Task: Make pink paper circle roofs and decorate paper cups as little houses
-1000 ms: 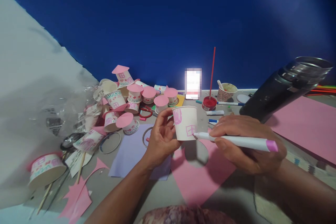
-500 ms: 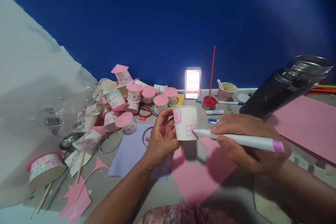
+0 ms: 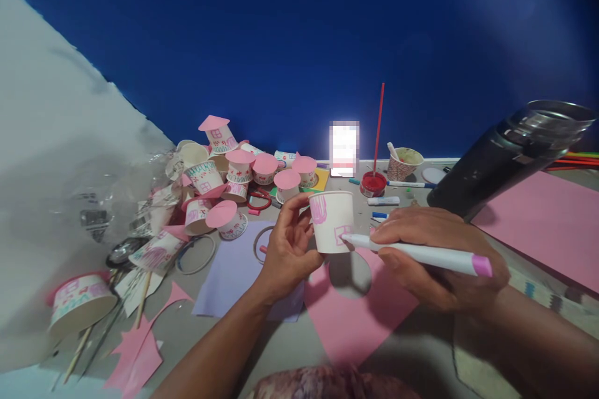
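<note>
A white paper cup is held up in my left hand, fingers behind it and thumb near its base. It bears a purple scribbled shape at upper left and a small purple window drawing at lower right. My right hand is closed round a white felt-tip pen with a purple end. The pen's tip touches the cup at the window drawing. Below the cup lies a pink sheet with a round hole cut in it.
Several decorated cups with pink paper tops crowd the left. A lilac sheet lies under my left hand. At the right, a dark flask leans near a large pink sheet. Behind are a red pot and a lit phone.
The pen and my right hand have shifted slightly left. The cup has dropped a little and turned slightly, with the window drawing now further right.
</note>
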Available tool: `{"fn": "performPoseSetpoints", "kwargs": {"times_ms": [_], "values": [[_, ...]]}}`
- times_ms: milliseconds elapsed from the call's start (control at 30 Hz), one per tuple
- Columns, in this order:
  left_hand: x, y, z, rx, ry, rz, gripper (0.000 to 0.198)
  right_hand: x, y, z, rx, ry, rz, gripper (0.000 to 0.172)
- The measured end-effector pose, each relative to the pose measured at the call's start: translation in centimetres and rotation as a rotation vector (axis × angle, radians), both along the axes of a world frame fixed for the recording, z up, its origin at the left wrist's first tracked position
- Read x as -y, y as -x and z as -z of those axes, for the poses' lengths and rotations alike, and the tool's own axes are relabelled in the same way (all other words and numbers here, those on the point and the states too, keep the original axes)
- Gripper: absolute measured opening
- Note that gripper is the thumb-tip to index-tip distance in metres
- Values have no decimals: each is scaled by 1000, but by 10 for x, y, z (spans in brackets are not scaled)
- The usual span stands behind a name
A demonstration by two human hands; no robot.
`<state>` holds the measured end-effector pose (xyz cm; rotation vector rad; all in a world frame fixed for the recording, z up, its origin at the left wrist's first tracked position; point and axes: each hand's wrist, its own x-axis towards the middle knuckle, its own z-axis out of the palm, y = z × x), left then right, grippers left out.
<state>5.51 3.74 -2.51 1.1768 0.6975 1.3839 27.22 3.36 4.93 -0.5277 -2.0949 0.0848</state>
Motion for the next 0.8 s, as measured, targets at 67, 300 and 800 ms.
{"fn": "performPoseSetpoints", "kwargs": {"times_ms": [67,300,800], "values": [[0,0,-1,4,-2,0,76,-1,1,0,-54,11,-9,15],[-1,-1,-3,1,0,-10,76,0,0,-6,-60,31,32,16],[-2,1,0,35,51,-16,79,1,-5,-4,-120,37,83,16]]}}
